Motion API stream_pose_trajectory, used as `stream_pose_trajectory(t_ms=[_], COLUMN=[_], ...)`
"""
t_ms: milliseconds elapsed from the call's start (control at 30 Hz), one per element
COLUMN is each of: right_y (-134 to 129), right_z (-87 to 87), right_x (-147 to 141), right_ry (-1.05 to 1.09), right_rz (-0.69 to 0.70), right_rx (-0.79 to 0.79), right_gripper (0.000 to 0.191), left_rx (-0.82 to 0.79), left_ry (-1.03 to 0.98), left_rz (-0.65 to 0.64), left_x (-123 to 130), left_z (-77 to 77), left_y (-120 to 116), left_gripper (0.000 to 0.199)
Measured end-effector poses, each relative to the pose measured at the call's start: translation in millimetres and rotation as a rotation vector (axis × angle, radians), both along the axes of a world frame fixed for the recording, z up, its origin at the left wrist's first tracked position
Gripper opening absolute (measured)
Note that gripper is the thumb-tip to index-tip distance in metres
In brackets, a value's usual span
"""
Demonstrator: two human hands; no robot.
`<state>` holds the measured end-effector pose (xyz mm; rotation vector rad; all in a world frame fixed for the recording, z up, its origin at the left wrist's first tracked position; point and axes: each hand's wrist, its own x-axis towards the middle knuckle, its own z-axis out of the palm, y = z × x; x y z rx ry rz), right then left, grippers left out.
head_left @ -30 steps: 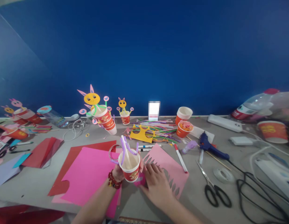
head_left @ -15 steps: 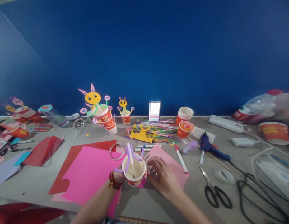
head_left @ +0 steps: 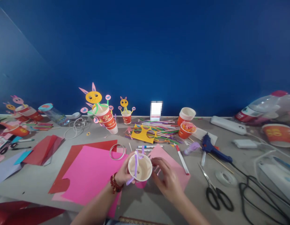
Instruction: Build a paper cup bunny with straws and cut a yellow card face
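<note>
Head view: paper cup (head_left: 143,169) with purple pipe cleaners (head_left: 136,165), held over table (head_left: 196,200), centrally, toward near edge. Left hand (head_left: 122,173) clasps its side, presumably for steadiness, mouth tipped toward the wearer, apparently keeping the interior visible; right hand (head_left: 169,179), thumb and fingers parted, curves beside the rim, contact unclear. Against half a second earlier: cup tipped further wearerward.

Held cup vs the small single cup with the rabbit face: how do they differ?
The held cup is in the left hand; the rabbit-faced cup stands on the table.
The held cup has purple stems; the rabbit-faced cup has yellowish ones.
The held cup shows no face; the rabbit-faced cup carries a yellow one.
Both have pale rims.
</note>
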<state>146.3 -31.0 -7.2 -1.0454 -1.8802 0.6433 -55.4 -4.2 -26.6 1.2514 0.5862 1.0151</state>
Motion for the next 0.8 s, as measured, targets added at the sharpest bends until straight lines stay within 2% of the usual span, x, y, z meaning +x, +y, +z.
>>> stream_pose_trajectory(t_ms=[33, 100, 267, 500, 633, 800], right_y=[0.1, -0.4, -8.2, -16.4, -16.2, -16.7], right_z=[0.2, -0.1, 1.5, 10.6, 11.9, 10.4], right_x=[0.6, 1.3, 2.3, 4.6, 4.0, 4.1], right_ry=[0.023, 0.077, 0.171, 0.162, 0.161, 0.153], right_rz=[-0.021, -0.055, -0.010, 0.039, 0.040, 0.027], right_rx=[0.014, 0.049, 0.069, 0.100, 0.112, 0.109], right_gripper=[0.020, 0.021, 0.027, 0.043, 0.046, 0.045], left_rx=[0.006, 0.034, 0.129, 0.204, 0.240, 0.252], left_ry=[-0.012, -0.045, -0.060, -0.049, -0.056, -0.032], left_rz=[0.006, 0.027, 0.081, 0.110, 0.153, 0.198], left_x=[0.2, -0.5, -7.1, -13.2, -13.5, -10.8], left_z=[-2.4, -8.6, -26.3, -42.3, -43.5, -36.5], left_y=[-0.7, -2.1, -5.1, -6.6, -7.2, -7.2], left_gripper=[0.096, 0.103, 0.101, 0.101, 0.100, 0.102])
